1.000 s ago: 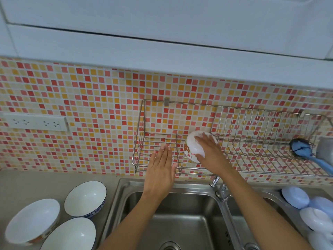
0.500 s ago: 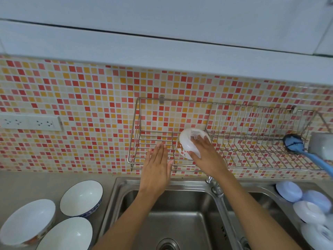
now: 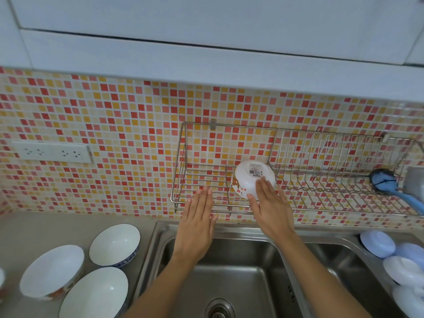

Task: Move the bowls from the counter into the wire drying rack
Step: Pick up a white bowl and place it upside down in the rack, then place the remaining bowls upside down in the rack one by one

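Observation:
A wire drying rack point(image 3: 202, 204) hangs on the tiled wall above the sink. A white bowl with an orange pattern point(image 3: 251, 177) lies upside down in it, base label showing. My right hand point(image 3: 271, 208) is flat with its fingers apart, fingertips just touching the bowl's near side. My left hand point(image 3: 197, 222) hovers flat and empty before the rack's left part. On the counter at lower left stand three white bowls: one with a blue rim point(image 3: 114, 244), one with an orange pattern point(image 3: 51, 270), and a third point(image 3: 95, 292) at the front.
A steel double sink point(image 3: 231, 271) lies under my arms. A blue brush point(image 3: 387, 182) and a grey holder point(image 3: 415, 182) sit at the rack's right end. Pale blue and white lids or dishes point(image 3: 400, 265) pile at the right. A socket strip point(image 3: 51, 152) is on the wall.
My right hand has let go of the overturned bowl and drawn back a little, so the bowl's base now shows. The left hand stayed flat in front of the rack.

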A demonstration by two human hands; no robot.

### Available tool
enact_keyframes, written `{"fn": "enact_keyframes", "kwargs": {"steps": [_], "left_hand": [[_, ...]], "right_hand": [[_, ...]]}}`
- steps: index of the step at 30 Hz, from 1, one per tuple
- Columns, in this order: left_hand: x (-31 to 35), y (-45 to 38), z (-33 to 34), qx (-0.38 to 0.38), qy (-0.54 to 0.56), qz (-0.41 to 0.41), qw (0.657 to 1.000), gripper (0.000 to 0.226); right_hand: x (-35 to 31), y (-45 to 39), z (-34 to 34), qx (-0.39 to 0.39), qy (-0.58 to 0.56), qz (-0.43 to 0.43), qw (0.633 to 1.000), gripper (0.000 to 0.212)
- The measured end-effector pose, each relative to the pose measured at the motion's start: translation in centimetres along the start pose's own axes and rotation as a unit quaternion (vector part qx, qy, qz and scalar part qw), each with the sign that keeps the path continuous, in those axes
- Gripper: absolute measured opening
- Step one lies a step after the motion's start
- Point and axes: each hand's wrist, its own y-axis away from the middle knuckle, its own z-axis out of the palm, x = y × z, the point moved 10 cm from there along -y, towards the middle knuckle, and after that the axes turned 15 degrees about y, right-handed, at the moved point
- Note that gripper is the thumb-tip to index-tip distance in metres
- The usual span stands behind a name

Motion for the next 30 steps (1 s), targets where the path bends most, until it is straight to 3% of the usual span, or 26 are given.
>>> {"fn": "enact_keyframes", "kwargs": {"steps": [4, 8, 15, 21, 30], "left_hand": [[-0.2, 0.5, -0.2, -0.029, 0.011, -0.006, 0.999, 0.058], [-1.0, 2.8, -1.9, -0.032, 0.016, -0.033, 0.999, 0.058], [-8.6, 9.9, -6.8, -0.004, 0.001, -0.165, 0.986, 0.058], [-16.4, 16.0, -13.0, 0.060, -0.003, -0.295, 0.954, 0.056], [-30.2, 25.3, -18.5, 0.074, 0.006, -0.439, 0.895, 0.054]], "right_hand": [[-0.3, 0.3, 0.1, -0.010, -0.034, 0.014, 0.999, 0.079], [-2.4, 2.1, -1.5, 0.033, -0.143, 0.026, 0.989, 0.070], [-13.1, 4.5, -4.7, 0.062, -0.289, -0.069, 0.953, 0.058], [-26.5, 6.5, -5.5, -0.030, -0.396, -0.187, 0.898, 0.059], [-44.0, 9.6, -0.2, -0.237, -0.366, -0.236, 0.868, 0.066]]}}
